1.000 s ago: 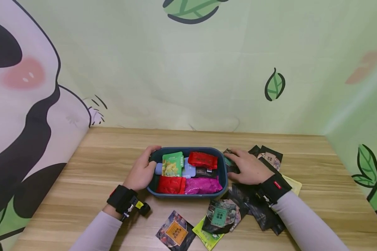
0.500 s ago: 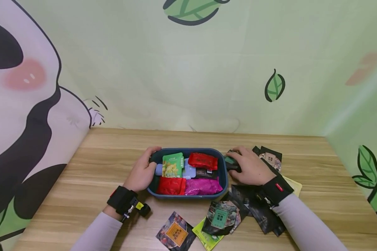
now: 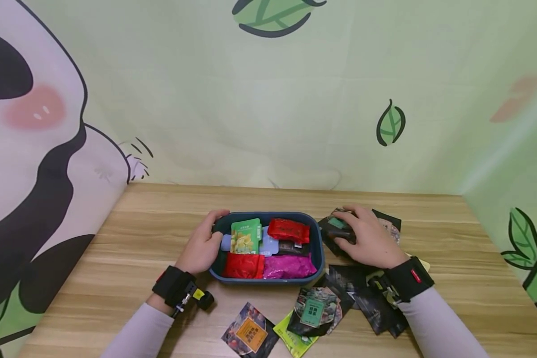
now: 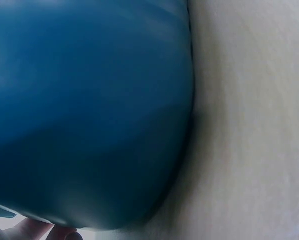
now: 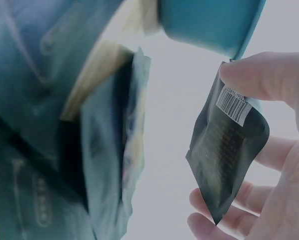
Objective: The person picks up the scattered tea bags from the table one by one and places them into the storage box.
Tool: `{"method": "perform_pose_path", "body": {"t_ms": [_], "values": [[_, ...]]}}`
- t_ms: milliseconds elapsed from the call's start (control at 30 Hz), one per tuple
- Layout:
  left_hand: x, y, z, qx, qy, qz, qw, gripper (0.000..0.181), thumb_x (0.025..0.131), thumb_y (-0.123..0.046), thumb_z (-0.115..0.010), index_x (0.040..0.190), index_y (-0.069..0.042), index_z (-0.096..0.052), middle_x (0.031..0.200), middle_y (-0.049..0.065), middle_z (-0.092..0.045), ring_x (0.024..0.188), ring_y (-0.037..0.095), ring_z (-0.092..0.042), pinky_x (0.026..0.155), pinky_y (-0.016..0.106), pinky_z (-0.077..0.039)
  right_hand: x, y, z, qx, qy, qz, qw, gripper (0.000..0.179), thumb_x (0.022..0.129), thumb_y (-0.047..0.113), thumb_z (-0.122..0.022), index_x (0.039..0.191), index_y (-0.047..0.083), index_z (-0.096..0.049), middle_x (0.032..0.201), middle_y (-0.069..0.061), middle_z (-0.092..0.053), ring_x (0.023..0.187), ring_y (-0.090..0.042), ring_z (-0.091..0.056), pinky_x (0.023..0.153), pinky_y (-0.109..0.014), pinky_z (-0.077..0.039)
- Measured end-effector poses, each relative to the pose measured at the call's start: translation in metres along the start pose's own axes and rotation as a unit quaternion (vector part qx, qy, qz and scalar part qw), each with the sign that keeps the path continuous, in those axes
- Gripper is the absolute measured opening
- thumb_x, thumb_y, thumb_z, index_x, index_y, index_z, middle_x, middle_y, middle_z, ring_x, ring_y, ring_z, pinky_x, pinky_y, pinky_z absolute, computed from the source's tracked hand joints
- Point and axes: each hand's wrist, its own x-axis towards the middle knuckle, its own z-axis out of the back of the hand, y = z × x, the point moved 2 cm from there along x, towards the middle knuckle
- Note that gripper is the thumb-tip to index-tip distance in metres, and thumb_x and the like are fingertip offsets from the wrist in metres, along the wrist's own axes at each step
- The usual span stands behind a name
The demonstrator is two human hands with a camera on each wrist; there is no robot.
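A blue plastic storage bin (image 3: 268,281) stands mid-table, filled with colourful packets. My left hand (image 3: 199,246) grips its left end, thumb by the rim; in the left wrist view the bin's wall (image 4: 89,100) fills much of the picture. Just right of the bin, my right hand (image 3: 371,238) pinches a black sachet with a green label (image 3: 338,223). From the right wrist, the sachet's back (image 5: 224,150) shows a barcode, with the thumb on its near edge and the fingers behind it.
Inside the bin lie a green packet (image 3: 246,236), red packets (image 3: 288,230) and a magenta one (image 3: 288,266). Dark sachets (image 3: 313,308) are spread to the front right, over a lime-green packet (image 3: 293,338). An orange-labelled sachet (image 3: 250,330) lies alone in front.
My right hand has shifted right and slightly back, away from the bin's end, with the black sachet in its fingers. The left hand and bin stay put.
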Motion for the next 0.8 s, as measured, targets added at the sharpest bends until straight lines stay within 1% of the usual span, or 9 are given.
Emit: {"method": "perform_pose_path", "body": {"t_ms": [133, 233, 300, 333, 433, 533, 667, 800], "values": [[-0.001, 0.000, 0.000, -0.003, 0.003, 0.004, 1.0000, 0.053, 0.096, -0.012, -0.039, 0.148, -0.020, -0.043, 0.148, 0.001, -0.046, 0.131, 0.024, -0.044, 0.110, 0.052, -0.032, -0.002, 0.001, 0.007, -0.012, -0.016, -0.006, 0.9998, 0.062, 0.086, 0.037, -0.068, 0.141, 0.012, -0.057, 0.142, -0.017, -0.047, 0.126, -0.037, -0.045, 0.089, -0.053, -0.045], [-0.001, 0.001, 0.000, -0.006, 0.005, 0.005, 1.0000, 0.053, 0.097, -0.013, -0.039, 0.149, -0.019, -0.043, 0.148, 0.002, -0.045, 0.131, 0.024, -0.044, 0.110, 0.052, -0.032, -0.002, 0.004, 0.013, -0.016, -0.022, -0.007, 0.9996, 0.062, 0.085, 0.037, -0.068, 0.142, 0.014, -0.057, 0.143, -0.015, -0.047, 0.126, -0.036, -0.046, 0.088, -0.053, -0.045], [-0.001, 0.000, 0.000, -0.006, 0.006, 0.006, 0.9999, 0.053, 0.096, -0.013, -0.039, 0.149, -0.019, -0.043, 0.148, 0.002, -0.045, 0.131, 0.025, -0.044, 0.110, 0.053, -0.032, -0.003, 0.009, 0.017, -0.014, -0.028, -0.003, 0.9995, 0.062, 0.085, 0.037, -0.069, 0.142, 0.015, -0.057, 0.143, -0.014, -0.047, 0.124, -0.034, -0.047, 0.086, -0.050, -0.047], [-0.001, 0.001, 0.000, -0.006, 0.005, 0.006, 0.9999, 0.053, 0.096, -0.013, -0.039, 0.149, -0.019, -0.043, 0.148, 0.002, -0.046, 0.130, 0.025, -0.044, 0.110, 0.053, -0.032, -0.003, 0.012, 0.019, -0.015, -0.032, 0.000, 0.9994, 0.062, 0.085, 0.038, -0.069, 0.141, 0.016, -0.058, 0.143, -0.013, -0.048, 0.120, -0.031, -0.049, 0.083, -0.048, -0.048], [-0.001, 0.002, 0.000, -0.004, 0.005, 0.007, 1.0000, 0.053, 0.096, -0.013, -0.039, 0.148, -0.020, -0.043, 0.148, 0.002, -0.046, 0.130, 0.025, -0.045, 0.110, 0.053, -0.032, -0.003, 0.023, 0.021, 0.002, -0.036, 0.019, 0.9992, 0.061, 0.086, 0.039, -0.068, 0.141, 0.016, -0.058, 0.143, -0.013, -0.047, 0.116, -0.027, -0.050, 0.079, -0.041, -0.048], [-0.001, 0.003, -0.001, -0.003, 0.004, 0.007, 1.0000, 0.052, 0.096, -0.013, -0.039, 0.148, -0.021, -0.043, 0.148, 0.001, -0.046, 0.130, 0.025, -0.045, 0.110, 0.053, -0.032, -0.002, 0.038, 0.020, 0.028, -0.030, 0.042, 0.9983, 0.060, 0.088, 0.040, -0.067, 0.141, 0.015, -0.057, 0.145, -0.012, -0.046, 0.120, -0.027, -0.048, 0.085, -0.042, -0.047], [0.000, 0.004, -0.001, -0.001, 0.004, 0.010, 0.9999, 0.053, 0.097, -0.014, -0.039, 0.149, -0.022, -0.043, 0.148, 0.001, -0.046, 0.130, 0.025, -0.045, 0.109, 0.054, -0.033, -0.001, 0.061, 0.013, 0.060, -0.016, 0.075, 0.9953, 0.059, 0.088, 0.042, -0.065, 0.141, 0.017, -0.058, 0.148, -0.009, -0.044, 0.131, -0.028, -0.044, 0.099, -0.047, -0.042], [0.000, 0.003, -0.001, 0.002, 0.005, 0.015, 0.9999, 0.053, 0.097, -0.015, -0.039, 0.149, -0.024, -0.042, 0.149, 0.000, -0.046, 0.130, 0.025, -0.045, 0.109, 0.055, -0.033, -0.002, 0.081, 0.005, 0.084, 0.003, 0.116, 0.9896, 0.056, 0.089, 0.042, -0.064, 0.140, 0.017, -0.059, 0.149, -0.009, -0.043, 0.133, -0.025, -0.044, 0.103, -0.046, -0.041]]}}
